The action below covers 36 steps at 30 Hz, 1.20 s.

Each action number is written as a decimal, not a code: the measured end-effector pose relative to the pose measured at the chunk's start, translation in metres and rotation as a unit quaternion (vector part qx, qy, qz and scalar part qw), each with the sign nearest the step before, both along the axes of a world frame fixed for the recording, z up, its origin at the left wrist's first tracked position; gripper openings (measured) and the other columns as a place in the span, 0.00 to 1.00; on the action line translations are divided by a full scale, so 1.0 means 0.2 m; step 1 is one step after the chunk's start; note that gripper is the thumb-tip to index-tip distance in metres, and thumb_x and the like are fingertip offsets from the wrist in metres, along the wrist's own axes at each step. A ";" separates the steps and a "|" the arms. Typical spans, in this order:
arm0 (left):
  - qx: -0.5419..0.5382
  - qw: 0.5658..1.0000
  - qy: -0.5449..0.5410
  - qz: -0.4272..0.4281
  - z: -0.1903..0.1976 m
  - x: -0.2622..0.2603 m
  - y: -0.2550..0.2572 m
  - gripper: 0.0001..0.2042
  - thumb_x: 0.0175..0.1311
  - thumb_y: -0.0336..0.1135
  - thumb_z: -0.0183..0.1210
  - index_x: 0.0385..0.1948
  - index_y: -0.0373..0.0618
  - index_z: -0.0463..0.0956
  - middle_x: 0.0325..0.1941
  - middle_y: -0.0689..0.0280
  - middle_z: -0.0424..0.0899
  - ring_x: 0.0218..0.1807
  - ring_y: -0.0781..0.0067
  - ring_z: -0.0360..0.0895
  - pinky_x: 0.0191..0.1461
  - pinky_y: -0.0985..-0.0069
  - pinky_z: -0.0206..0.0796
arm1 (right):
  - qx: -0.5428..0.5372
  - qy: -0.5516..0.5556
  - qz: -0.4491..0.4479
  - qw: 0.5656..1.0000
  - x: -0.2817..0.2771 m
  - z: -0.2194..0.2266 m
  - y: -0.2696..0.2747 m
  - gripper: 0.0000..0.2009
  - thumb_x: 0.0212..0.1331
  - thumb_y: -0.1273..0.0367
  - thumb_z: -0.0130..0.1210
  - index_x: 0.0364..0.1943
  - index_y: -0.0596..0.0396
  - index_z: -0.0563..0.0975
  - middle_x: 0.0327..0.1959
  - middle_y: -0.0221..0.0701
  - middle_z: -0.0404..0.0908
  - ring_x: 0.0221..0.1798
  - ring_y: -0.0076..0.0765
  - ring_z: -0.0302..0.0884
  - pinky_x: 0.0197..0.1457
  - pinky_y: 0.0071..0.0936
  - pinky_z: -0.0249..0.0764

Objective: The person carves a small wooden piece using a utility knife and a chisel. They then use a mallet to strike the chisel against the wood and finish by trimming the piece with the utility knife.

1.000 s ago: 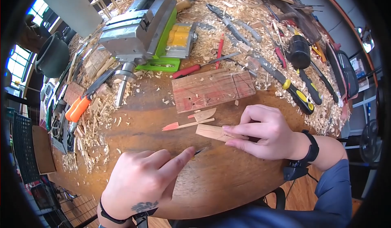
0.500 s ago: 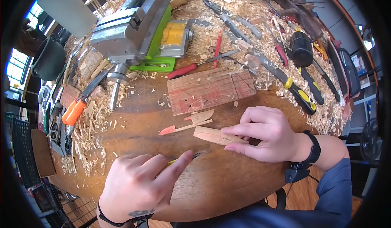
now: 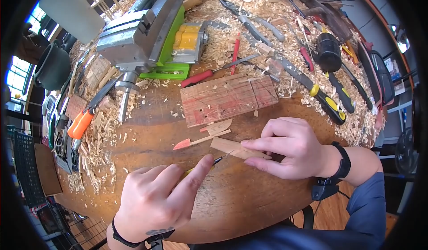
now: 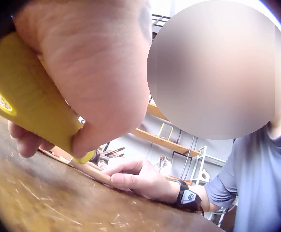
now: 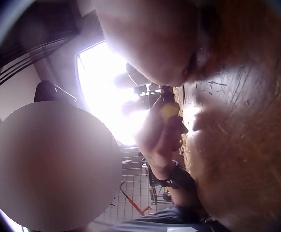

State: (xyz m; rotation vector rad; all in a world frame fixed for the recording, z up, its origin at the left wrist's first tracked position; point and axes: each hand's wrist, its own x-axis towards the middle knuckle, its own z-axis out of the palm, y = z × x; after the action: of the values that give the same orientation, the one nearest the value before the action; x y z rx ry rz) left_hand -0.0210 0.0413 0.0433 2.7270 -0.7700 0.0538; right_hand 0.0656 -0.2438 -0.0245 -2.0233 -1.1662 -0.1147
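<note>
With my left hand [image 3: 160, 196], I am gripping a yellow-handled tool [image 3: 217, 161]; my fingers are curling round its handle, and my index finger is stretching along it toward the dark metal end. The thin tip is pointing at the near edge of a flat wooden piece [image 3: 225, 146], but I cannot tell whether it is touching the wood. My right hand [image 3: 290, 147] is pinching the other end of that piece between thumb and fingers, so this grip is closed on it. The wooden piece is sitting low over the counter [image 3: 249, 201], slanting between my two hands.

Just beyond its free end, a slim stick [image 3: 203, 139] with a red pointed end is lying beside a small blade-shaped piece [image 3: 219, 127]. Farther out, a red-stained board [image 3: 229, 99] is resting flat, and a red-handled tool [image 3: 197, 78] is lying near its far edge. A metal vise [image 3: 125, 42] is standing to the left of the board, alongside a bright green base [image 3: 165, 73]. Pale shavings [image 3: 216, 40] are covering the far part of the counter. Off to the right, a black mallet head [image 3: 329, 53] is resting among them, and at the left, orange handles [image 3: 81, 123] are lying by more shavings.
</note>
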 end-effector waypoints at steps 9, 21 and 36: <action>-0.009 1.000 0.016 0.005 -0.01 0.00 -0.01 0.28 0.50 0.21 0.70 0.59 0.43 0.87 0.23 0.67 0.77 0.20 0.68 0.77 0.26 0.68 0.70 | -0.002 0.031 -0.019 0.999 -0.02 0.00 0.00 0.13 0.56 0.64 0.76 0.43 0.52 0.90 0.28 0.27 0.79 0.26 0.33 0.78 0.32 0.32 0.75; -0.010 0.999 0.040 0.011 0.00 -0.02 -0.02 0.28 0.51 0.22 0.71 0.60 0.43 0.86 0.23 0.67 0.77 0.21 0.67 0.78 0.26 0.68 0.69 | 0.011 0.005 0.000 1.000 0.00 -0.01 0.00 0.16 0.52 0.69 0.79 0.47 0.54 0.91 0.28 0.25 0.81 0.21 0.23 0.78 0.27 0.25 0.72; -0.039 0.995 0.088 0.016 -0.01 -0.04 -0.04 0.29 0.57 0.27 0.74 0.64 0.40 0.83 0.23 0.66 0.78 0.22 0.66 0.78 0.28 0.67 0.68 | 0.008 -0.008 0.001 1.000 0.00 -0.01 0.00 0.16 0.53 0.69 0.78 0.47 0.56 0.91 0.28 0.27 0.81 0.23 0.27 0.79 0.28 0.27 0.72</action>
State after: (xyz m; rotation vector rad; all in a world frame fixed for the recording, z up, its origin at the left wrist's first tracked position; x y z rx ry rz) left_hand -0.0282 0.0333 0.0413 2.6275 -0.6615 -0.1440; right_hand 0.0650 -0.2436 -0.0262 -2.0104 -1.1745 -0.1387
